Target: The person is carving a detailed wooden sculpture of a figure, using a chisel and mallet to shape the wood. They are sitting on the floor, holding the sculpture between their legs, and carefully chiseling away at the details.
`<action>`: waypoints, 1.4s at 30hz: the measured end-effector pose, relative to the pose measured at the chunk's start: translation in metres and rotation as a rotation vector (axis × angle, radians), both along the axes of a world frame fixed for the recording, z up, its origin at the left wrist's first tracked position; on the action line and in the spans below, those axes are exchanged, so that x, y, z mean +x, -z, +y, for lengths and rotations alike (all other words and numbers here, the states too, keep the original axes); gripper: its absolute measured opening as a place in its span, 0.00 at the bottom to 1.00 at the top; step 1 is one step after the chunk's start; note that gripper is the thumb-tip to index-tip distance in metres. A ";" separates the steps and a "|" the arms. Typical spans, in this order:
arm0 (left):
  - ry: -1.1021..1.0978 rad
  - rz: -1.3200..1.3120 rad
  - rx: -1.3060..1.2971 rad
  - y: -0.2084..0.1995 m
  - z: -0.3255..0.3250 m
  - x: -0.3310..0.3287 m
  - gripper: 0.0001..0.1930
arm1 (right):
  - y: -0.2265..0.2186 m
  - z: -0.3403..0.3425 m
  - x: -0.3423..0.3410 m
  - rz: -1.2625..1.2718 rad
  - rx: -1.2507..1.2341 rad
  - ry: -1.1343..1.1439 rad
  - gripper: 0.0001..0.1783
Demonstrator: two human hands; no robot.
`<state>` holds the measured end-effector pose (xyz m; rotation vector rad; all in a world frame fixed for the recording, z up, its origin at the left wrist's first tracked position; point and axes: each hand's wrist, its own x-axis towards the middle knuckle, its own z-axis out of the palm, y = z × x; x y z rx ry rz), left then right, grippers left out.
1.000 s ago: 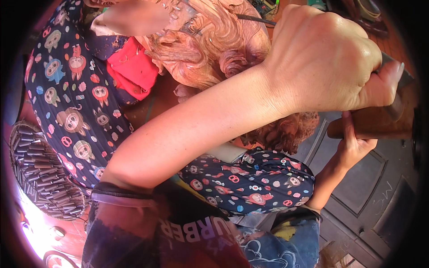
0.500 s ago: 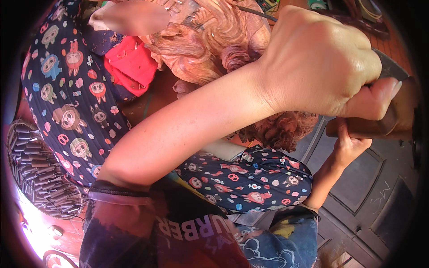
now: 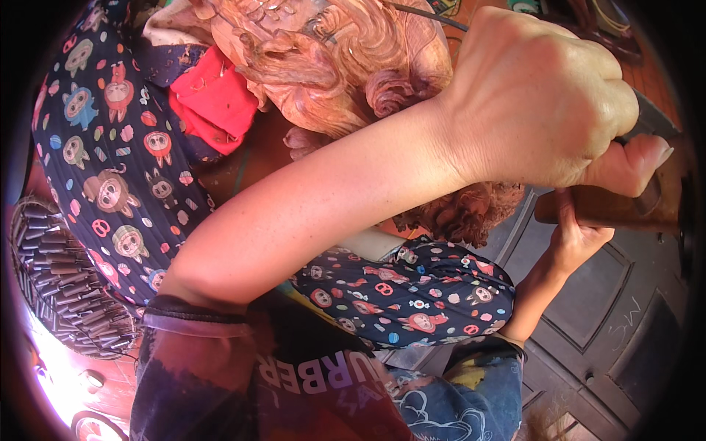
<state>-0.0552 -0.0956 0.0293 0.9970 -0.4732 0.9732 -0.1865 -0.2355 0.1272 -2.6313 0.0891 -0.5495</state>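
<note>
My left forearm crosses the view, and my left hand (image 3: 544, 106) is closed in a fist, its thumb bent at the lower right. A thin dark metal shaft (image 3: 434, 16), apparently a chisel's, runs from behind this fist toward the carving; the grip itself is hidden. Below the fist my right hand (image 3: 577, 239) is closed on a brown wooden mallet-like tool (image 3: 581, 206), the thumb lying across it. The tool's far part fades into the dark rim. A reddish-brown wood carving (image 3: 323, 81) with swirling curls lies beyond my forearm; its frilled lower part (image 3: 463, 213) shows under the wrist.
My legs in dark patterned trousers (image 3: 110, 162) flank the carving. A red cloth (image 3: 213, 99) lies by its left side. At the far left stands a round basket (image 3: 73, 287) packed with chisel-like tools. Dark panelled wood (image 3: 581, 309) spreads at the right.
My left fist has shifted slightly to the right, and a little more of the thin shaft shows. The carving appears slightly farther right. My right hand has hardly moved.
</note>
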 end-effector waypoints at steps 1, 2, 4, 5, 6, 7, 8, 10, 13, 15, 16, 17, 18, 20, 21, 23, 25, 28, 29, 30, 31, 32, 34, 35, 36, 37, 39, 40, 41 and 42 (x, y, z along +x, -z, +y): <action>-0.006 0.023 -0.005 0.000 0.002 -0.001 0.11 | 0.003 0.000 0.002 0.009 0.004 -0.001 0.10; -0.008 0.027 0.001 0.002 0.003 -0.001 0.11 | 0.006 -0.001 0.004 0.021 -0.004 -0.005 0.10; -0.015 0.038 -0.002 0.003 0.002 0.000 0.12 | 0.006 0.000 0.004 0.043 -0.041 0.002 0.10; -0.013 0.042 -0.009 0.003 0.001 0.000 0.12 | 0.004 0.000 0.002 0.046 -0.041 -0.012 0.10; -0.013 0.049 -0.013 0.002 0.000 0.000 0.12 | 0.002 -0.001 0.001 0.049 -0.042 -0.025 0.11; -0.020 0.056 -0.002 0.003 -0.001 0.000 0.13 | 0.003 -0.003 0.001 0.048 -0.024 -0.008 0.13; -0.026 0.064 0.003 0.004 -0.002 0.001 0.13 | 0.002 -0.005 0.000 0.050 -0.009 0.013 0.14; -0.038 0.077 0.011 0.000 -0.007 0.001 0.13 | 0.000 -0.007 -0.006 0.043 0.026 0.097 0.19; -0.044 0.088 0.027 0.001 -0.009 -0.001 0.14 | 0.000 -0.012 -0.012 0.025 0.059 0.081 0.23; -0.058 0.093 0.054 0.004 -0.010 -0.002 0.14 | 0.007 -0.017 -0.012 0.002 0.096 0.023 0.25; -0.058 0.095 0.059 0.004 -0.010 -0.003 0.14 | 0.007 -0.016 -0.011 0.002 0.084 0.007 0.25; -0.059 0.095 0.067 0.004 -0.011 -0.003 0.15 | 0.007 -0.015 -0.010 0.002 0.074 -0.011 0.25; -0.065 0.098 0.074 0.005 -0.011 -0.004 0.15 | 0.007 -0.009 -0.005 0.016 0.046 -0.020 0.24; -0.061 0.098 0.067 0.002 -0.012 -0.004 0.15 | 0.003 -0.002 -0.003 0.018 -0.007 -0.011 0.23; -0.057 0.099 0.062 0.000 -0.012 -0.004 0.15 | 0.002 -0.001 -0.002 0.008 -0.016 -0.001 0.23; -0.065 0.100 0.074 0.001 -0.012 -0.005 0.16 | 0.004 -0.003 -0.002 0.008 -0.012 0.008 0.23; -0.068 0.092 0.103 0.001 -0.011 -0.007 0.16 | 0.004 -0.006 -0.004 0.032 -0.008 0.030 0.24; -0.108 0.061 0.144 0.002 -0.003 -0.006 0.16 | 0.004 -0.014 -0.008 0.065 0.024 0.082 0.28; -0.110 0.049 0.131 0.004 -0.004 -0.005 0.16 | 0.004 -0.015 -0.009 0.071 0.040 0.098 0.30; -0.112 0.037 0.117 0.004 -0.005 -0.005 0.16 | 0.005 -0.014 -0.009 0.066 0.061 0.107 0.31; -0.097 0.031 0.072 0.006 -0.010 -0.002 0.16 | 0.006 -0.012 -0.009 0.058 0.072 0.105 0.33; -0.086 0.033 0.064 0.008 -0.014 -0.002 0.16 | 0.006 -0.010 -0.008 0.048 0.082 0.103 0.35; -0.066 0.047 0.089 0.008 -0.013 -0.005 0.16 | 0.007 -0.006 -0.008 0.032 0.063 0.085 0.38; -0.076 0.059 0.127 0.006 -0.009 -0.007 0.16 | 0.007 -0.006 -0.008 0.028 0.047 0.079 0.40; -0.087 0.070 0.165 0.004 -0.004 -0.010 0.16 | 0.006 -0.009 -0.009 0.035 0.016 0.075 0.41; -0.121 0.080 0.211 0.000 0.006 -0.012 0.16 | 0.006 -0.009 -0.008 0.038 0.005 0.063 0.42; -0.172 0.079 0.240 -0.003 0.010 -0.012 0.16 | 0.007 -0.006 -0.006 0.041 0.005 0.032 0.43; -0.188 0.068 0.221 -0.002 0.008 -0.011 0.16 | 0.008 -0.001 -0.004 0.041 0.013 0.014 0.43; -0.171 0.054 0.171 0.001 0.003 -0.009 0.16 | 0.009 0.004 -0.002 0.041 0.022 -0.004 0.43; -0.155 0.037 0.120 0.002 -0.001 -0.007 0.16 | 0.010 0.008 0.000 0.040 0.032 -0.024 0.43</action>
